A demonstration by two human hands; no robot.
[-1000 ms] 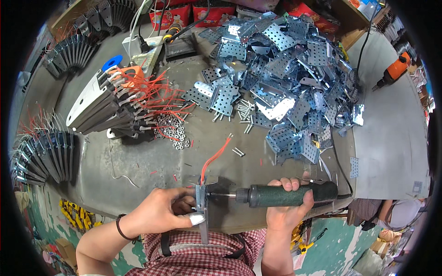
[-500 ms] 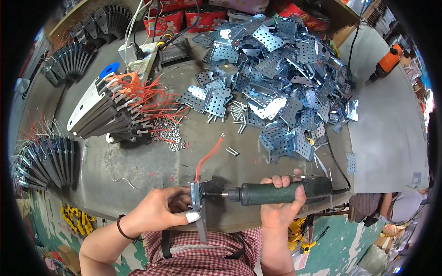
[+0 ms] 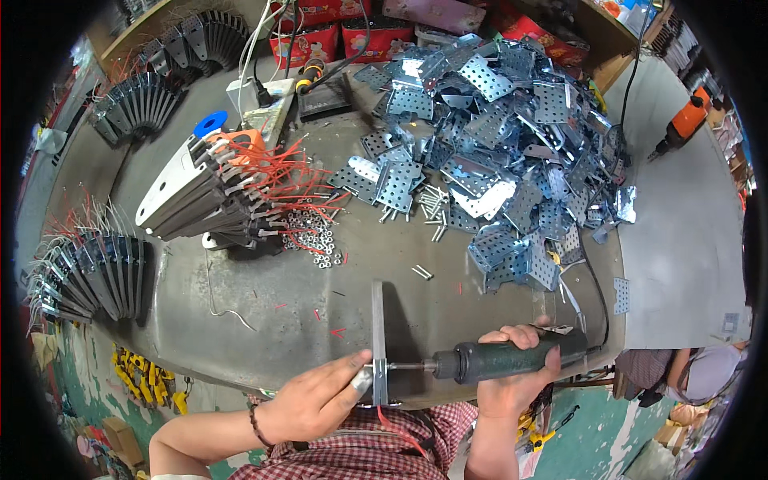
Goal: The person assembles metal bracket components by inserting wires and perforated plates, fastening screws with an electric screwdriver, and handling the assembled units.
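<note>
My left hand point(image 3: 314, 402) is closed on a long, narrow grey part point(image 3: 378, 320), edge-on to me, with a metal plate along its near end. Its long end points away, and red wires point(image 3: 402, 432) hang from the near end in front of my checked clothing. From the right, my right hand point(image 3: 512, 384) grips a dark green electric screwdriver point(image 3: 480, 364) lying level. Its bit point(image 3: 412, 366) reaches the side of the part, opposite my left fingertips. Whether a screw sits at the tip is too small to tell.
Perforated metal brackets point(image 3: 512, 172) lie heaped at the far right, with loose screws point(image 3: 433, 204) beside them. Nuts point(image 3: 320, 240) lie by a stack of grey parts with red wires point(image 3: 188, 192). Fanned parts point(image 3: 96, 276) stand left. An orange-handled tool point(image 3: 684, 120) lies far right.
The grey part has been turned end for end: its long end now points away and the wires toward me. Both hands and the screwdriver sit slightly lower in view.
</note>
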